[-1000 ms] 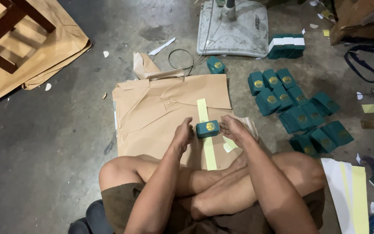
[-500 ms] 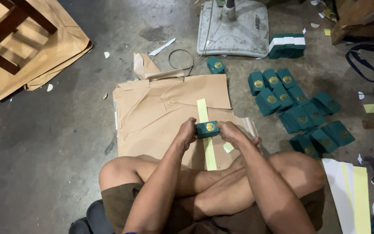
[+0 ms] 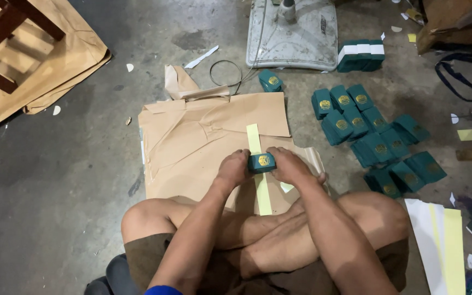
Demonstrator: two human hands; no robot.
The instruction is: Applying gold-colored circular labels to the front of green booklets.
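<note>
I sit cross-legged on the floor. A small stack of green booklets [image 3: 261, 162] with a gold emblem on top rests on a pale yellow paper strip [image 3: 257, 164], which lies across a sheet of brown paper [image 3: 203, 136]. My left hand [image 3: 235, 168] presses against the stack's left side. My right hand [image 3: 289, 166] presses against its right side. Both hands grip the stack between them.
Several more green booklet stacks [image 3: 375, 139] lie on the floor to the right, one [image 3: 270, 80] apart near a grey fan base [image 3: 293, 35]. White-banded stacks [image 3: 361, 54] sit beyond. Yellow and white strips [image 3: 443, 246] lie at lower right. A wooden stool [image 3: 6, 33] stands on brown paper at upper left.
My hands and the stack have stayed in nearly the same spot on the strip; the fingers have closed in a little tighter on its sides.
</note>
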